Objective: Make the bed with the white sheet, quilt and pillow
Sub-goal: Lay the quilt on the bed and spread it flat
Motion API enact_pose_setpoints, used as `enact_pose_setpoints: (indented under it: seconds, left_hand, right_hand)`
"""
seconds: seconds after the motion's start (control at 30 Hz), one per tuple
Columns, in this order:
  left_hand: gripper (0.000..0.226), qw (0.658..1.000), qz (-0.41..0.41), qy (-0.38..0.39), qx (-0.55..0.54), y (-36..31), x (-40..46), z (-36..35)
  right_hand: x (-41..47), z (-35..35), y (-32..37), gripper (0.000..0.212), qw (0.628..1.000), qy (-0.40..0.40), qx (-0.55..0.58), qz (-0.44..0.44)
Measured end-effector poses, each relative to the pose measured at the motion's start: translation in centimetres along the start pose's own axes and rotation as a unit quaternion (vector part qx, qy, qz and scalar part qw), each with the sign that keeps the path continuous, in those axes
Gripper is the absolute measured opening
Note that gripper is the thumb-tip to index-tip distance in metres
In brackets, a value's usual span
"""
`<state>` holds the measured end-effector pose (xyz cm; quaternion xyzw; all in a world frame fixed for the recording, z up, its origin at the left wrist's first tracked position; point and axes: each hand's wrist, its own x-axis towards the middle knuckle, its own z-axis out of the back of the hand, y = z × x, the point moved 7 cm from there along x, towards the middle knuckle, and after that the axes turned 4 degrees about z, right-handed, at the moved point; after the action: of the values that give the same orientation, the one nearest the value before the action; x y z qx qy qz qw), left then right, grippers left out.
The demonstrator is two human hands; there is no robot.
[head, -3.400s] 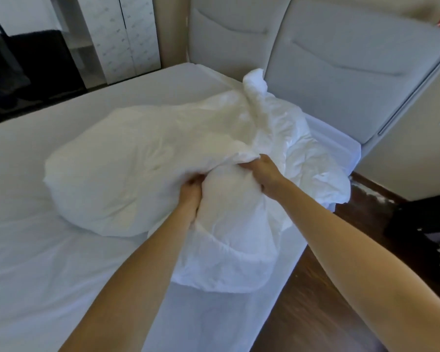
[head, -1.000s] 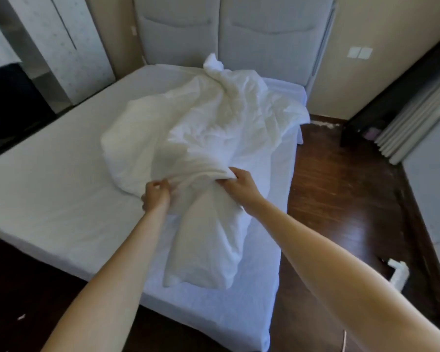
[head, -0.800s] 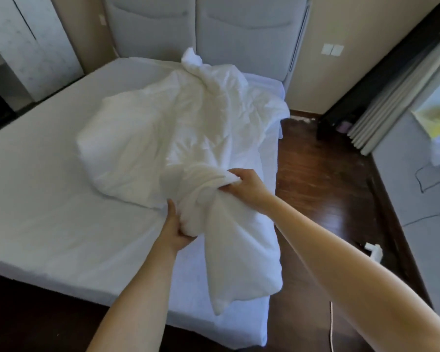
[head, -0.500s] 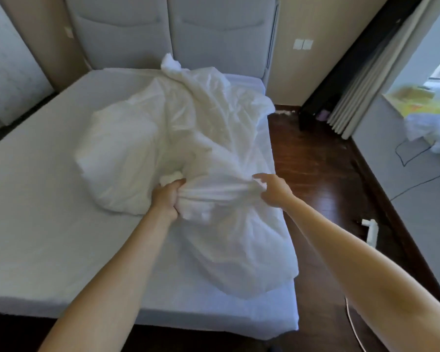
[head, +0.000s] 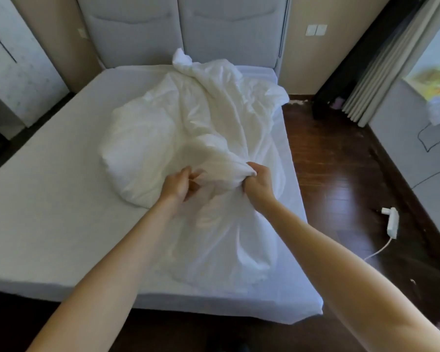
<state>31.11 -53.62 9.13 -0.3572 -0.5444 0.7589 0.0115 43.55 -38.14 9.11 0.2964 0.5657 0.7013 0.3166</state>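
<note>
Spreading step: quilt (head: 193, 138) bunched on sheeted bed (head: 48, 212), toward its right side. Right hand (head: 258, 182) clenched on a fold; left hand (head: 179, 185) pinching fabric beside. Next, probably: finding corners, pulling flat.

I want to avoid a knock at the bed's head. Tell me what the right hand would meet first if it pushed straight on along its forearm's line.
The right hand grips the quilt, so bunched quilt comes first. Beyond that lie the white sheet and probably the grey headboard; depth is unclear.
</note>
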Motion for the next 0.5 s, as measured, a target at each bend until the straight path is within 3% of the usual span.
enact_pose_setpoints:
  seconds: [0.07, 0.13, 0.17, 0.23, 0.27, 0.33, 0.37, 0.43, 0.47, 0.5]
  left_hand:
    - [0.051, 0.996, 0.075, -0.035, 0.029, 3.5, 2.0, 1.3]
    - [0.072, 0.968, 0.225, 0.082, -0.079, 8.3, 3.6, -1.4]
    - [0.071, 0.943, 0.262, 0.142, -0.149, 9.5, 3.8, -3.3]
    - [0.045, 0.93, 0.236, 0.174, -0.223, 10.2, 5.0, -5.4]
    - [0.036, 0.937, 0.214, 0.153, -0.231, 10.3, 6.4, -5.6]
    - [0.041, 0.95, 0.178, 0.136, -0.217, 10.1, 9.0, -5.7]
    - [0.045, 0.959, 0.16, 0.133, -0.193, 9.8, 10.6, -5.4]
    - [0.044, 0.961, 0.154, 0.112, -0.201, 9.2, 13.2, -4.0]
    - [0.043, 0.965, 0.149, 0.114, -0.184, 7.5, 11.5, -3.1]
    - [0.043, 0.966, 0.132, 0.121, -0.188, 5.3, 9.4, -2.4]
  right_hand:
    - [-0.3, 0.1, 0.9, 0.023, 0.999, 0.04, 0.022, -0.021]
    - [-0.6, 0.4, 1.9, 0.029, 0.996, 0.08, 0.019, -0.027]
    - [-0.5, 0.8, 2.3, 0.031, 0.995, 0.095, 0.007, -0.023]
    - [-0.1, 1.8, 3.1, 0.037, 0.99, 0.131, -0.046, -0.012]
    - [0.2, 2.7, 3.2, 0.041, 0.986, 0.14, -0.091, -0.015]
    - [1.4, 5.4, 1.8, 0.042, 0.969, 0.139, -0.203, -0.016]
    - [2.0, 6.9, 0.6, 0.037, 0.947, 0.139, -0.287, -0.017]
    - [2.0, 8.6, -1.9, 0.028, 0.843, 0.189, -0.497, -0.085]
    - [1.1, 8.2, -3.3, 0.04, 0.801, 0.229, -0.537, -0.132]
    - [0.3, 6.7, -4.1, 0.059, 0.79, 0.253, -0.537, -0.154]
